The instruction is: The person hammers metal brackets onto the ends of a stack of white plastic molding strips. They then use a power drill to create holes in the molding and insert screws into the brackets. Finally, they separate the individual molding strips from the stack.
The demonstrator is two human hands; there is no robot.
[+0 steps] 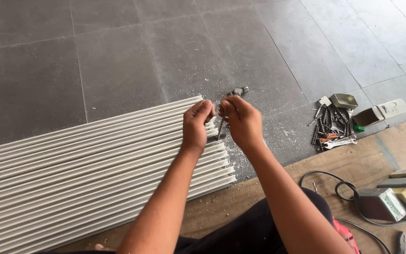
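Hands meet near the middle of the frame, at the right end of the ribbed grey panel that lies on the floor. Your right hand has its grip pressed together around a thin metal tool; the dark head of the tool shows just above your fingers, toward the upper middle of the frame. The long axis of the tool runs steeply, from this head down and a little left to the panel edge. Your left hand has its fingers curled, pinching at the panel end just beside the tool tip; what it pinches I cannot tell. The panel ribs run from lower left to the hands. Loose wrenches and screws lie at right, well apart.
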